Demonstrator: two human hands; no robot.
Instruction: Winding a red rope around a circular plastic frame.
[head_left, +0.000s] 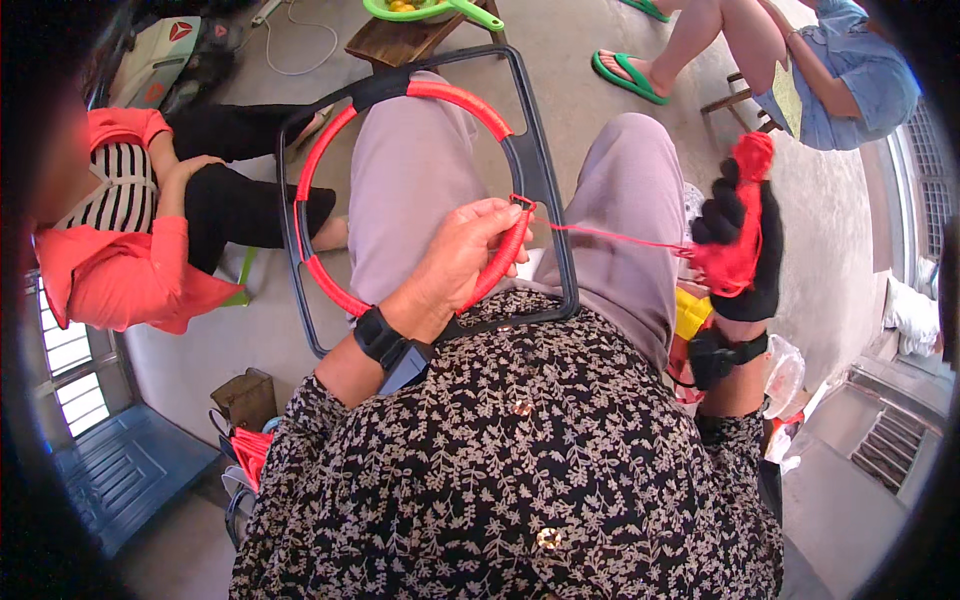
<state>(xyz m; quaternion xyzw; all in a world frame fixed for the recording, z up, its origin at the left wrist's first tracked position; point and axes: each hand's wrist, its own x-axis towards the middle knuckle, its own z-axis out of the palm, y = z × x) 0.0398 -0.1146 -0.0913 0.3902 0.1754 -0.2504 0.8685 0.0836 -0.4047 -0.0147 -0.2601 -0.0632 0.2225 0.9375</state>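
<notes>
Across my lap lies a black frame [537,172] with a squared outer edge and a round inner ring. Red cord [465,101] is wound around several stretches of that ring, with bare black stretches between. My left hand [462,250] is closed on the ring's right side, thumb and forefinger pinching at the end of a wrapped stretch. From there a thin red strand [620,237] runs taut to the right. My right hand [728,215], in a black glove, is closed on a bundle of red cord [738,262], held out beside my right thigh.
At left sits a person in a coral jacket [130,270]; another, wearing green flip-flops [630,78], sits at upper right. A wooden stool [400,40] bears a green basket [425,8]. Plastic bags [785,372] lie by my right forearm, a blue stool [130,475] lower left.
</notes>
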